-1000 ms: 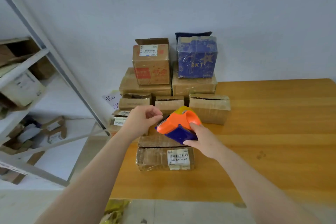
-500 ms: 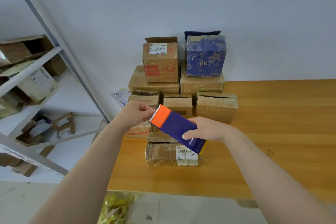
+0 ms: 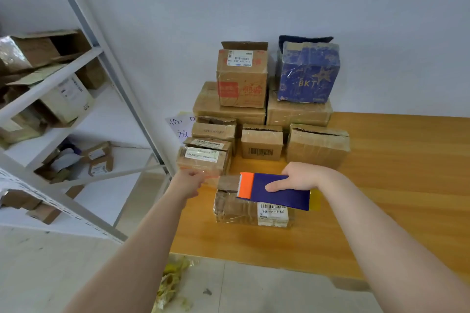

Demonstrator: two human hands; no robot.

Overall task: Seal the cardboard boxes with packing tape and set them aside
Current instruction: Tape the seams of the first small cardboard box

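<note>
A flat cardboard box (image 3: 236, 207) with a white barcode label lies on the wooden table (image 3: 381, 198) near its left edge. Over its top my right hand (image 3: 298, 178) grips a blue and orange tape dispenser (image 3: 274, 192), orange toothed end pointing left. A strip of clear tape (image 3: 211, 177) runs from that end to my left hand (image 3: 188, 181), which pinches the tape's free end just left of the box.
Several cardboard boxes (image 3: 262, 143) and a blue BKT box (image 3: 307, 73) are stacked against the wall behind. A metal shelf rack (image 3: 76, 114) with more boxes stands at the left. Yellow scraps (image 3: 173, 279) lie on the floor below the table edge.
The dispenser has turned flat and come down onto the box. My left hand has drawn the tape end out to the left and lower.
</note>
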